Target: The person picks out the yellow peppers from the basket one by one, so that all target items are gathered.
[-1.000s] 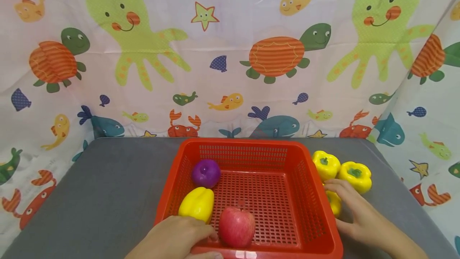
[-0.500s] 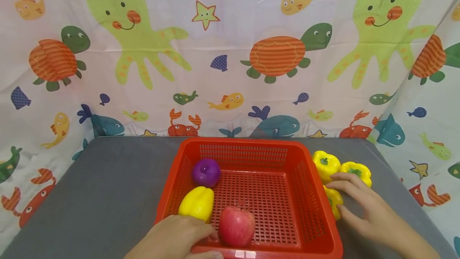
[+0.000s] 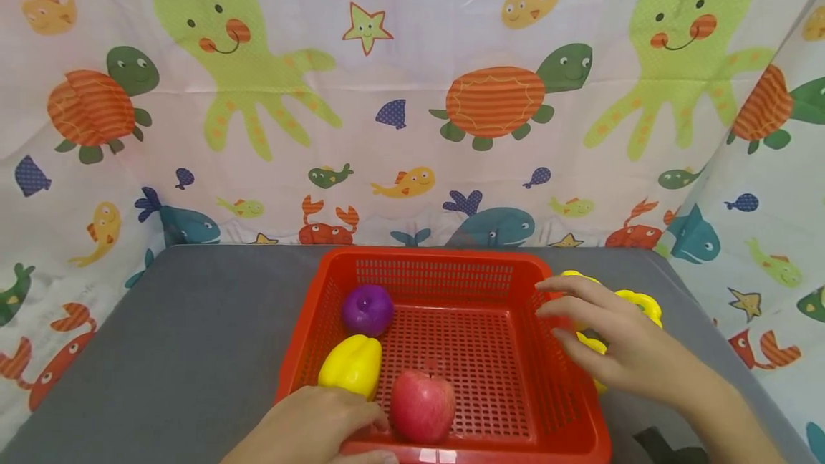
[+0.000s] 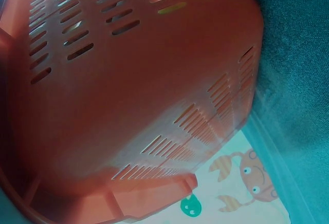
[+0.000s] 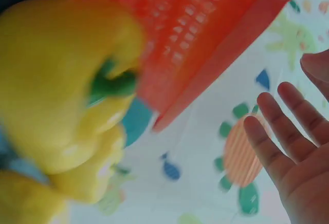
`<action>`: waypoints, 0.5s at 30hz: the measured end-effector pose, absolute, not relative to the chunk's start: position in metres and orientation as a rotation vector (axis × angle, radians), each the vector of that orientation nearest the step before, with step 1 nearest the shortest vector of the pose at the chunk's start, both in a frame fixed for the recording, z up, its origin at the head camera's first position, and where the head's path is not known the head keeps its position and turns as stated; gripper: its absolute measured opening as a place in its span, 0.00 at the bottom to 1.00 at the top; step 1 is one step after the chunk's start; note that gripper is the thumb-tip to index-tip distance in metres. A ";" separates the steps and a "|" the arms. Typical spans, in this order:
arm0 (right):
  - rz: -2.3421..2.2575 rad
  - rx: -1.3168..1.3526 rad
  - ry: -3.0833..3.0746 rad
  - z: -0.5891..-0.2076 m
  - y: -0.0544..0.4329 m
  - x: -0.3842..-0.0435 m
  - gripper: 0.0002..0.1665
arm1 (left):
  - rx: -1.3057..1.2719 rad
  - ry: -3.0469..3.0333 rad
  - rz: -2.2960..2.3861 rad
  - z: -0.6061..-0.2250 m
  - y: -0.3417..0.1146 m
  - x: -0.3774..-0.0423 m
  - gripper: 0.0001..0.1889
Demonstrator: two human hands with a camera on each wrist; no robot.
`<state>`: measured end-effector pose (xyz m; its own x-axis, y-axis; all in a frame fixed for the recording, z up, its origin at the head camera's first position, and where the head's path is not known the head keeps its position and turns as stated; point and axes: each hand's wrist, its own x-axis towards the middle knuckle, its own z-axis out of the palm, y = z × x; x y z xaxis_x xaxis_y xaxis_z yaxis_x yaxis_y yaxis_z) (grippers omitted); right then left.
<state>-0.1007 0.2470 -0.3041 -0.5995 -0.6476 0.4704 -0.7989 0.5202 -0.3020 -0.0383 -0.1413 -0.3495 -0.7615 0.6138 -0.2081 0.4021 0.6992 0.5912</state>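
Observation:
A red plastic basket [image 3: 438, 256] stands on the grey table. My left hand [image 3: 316, 424] grips its front-left rim, fingers over the inside and thumb outside. Close to those fingers are a yellow bell pepper [image 3: 352, 366] and a red apple [image 3: 422, 407] in the basket. A round purple fruit or vegetable [image 3: 368, 310] lies behind them. My right hand [image 3: 621, 339] hovers over the right rim, fingers spread and holding nothing. Partly hidden by it, several yellow bell peppers [image 3: 644, 303] stand outside the basket. The right wrist view shows a pepper [image 5: 56, 80] with a green stem up close.
A white curtain [image 3: 412, 142] printed with sea animals hangs behind and beside the table. Grey table surface [image 3: 213, 328] extends left of the basket. Near the lower right edge lies a dark shape [image 3: 664, 446], too little visible to identify.
My right hand has left the front yellow pepper beside the basket and moved up and left, over the right rim. The left hand stays on the basket.

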 end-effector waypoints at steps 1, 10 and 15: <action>0.702 1.236 -2.457 -0.301 0.241 -0.103 0.21 | 0.796 2.521 0.730 -0.350 -0.141 -0.039 0.21; 0.626 1.525 -2.352 -0.278 0.189 -0.128 0.17 | 0.833 2.535 0.683 -0.351 -0.140 -0.040 0.23; 0.535 1.679 -2.314 -0.276 0.159 -0.134 0.19 | 0.887 2.553 0.656 -0.352 -0.141 -0.042 0.24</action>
<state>-0.1338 0.1592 -0.2761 -0.3154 -0.8639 0.3927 -0.9486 0.2757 -0.1554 -0.0416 -0.1415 -0.3521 -0.7388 0.6499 -0.1783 0.4832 0.6953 0.5320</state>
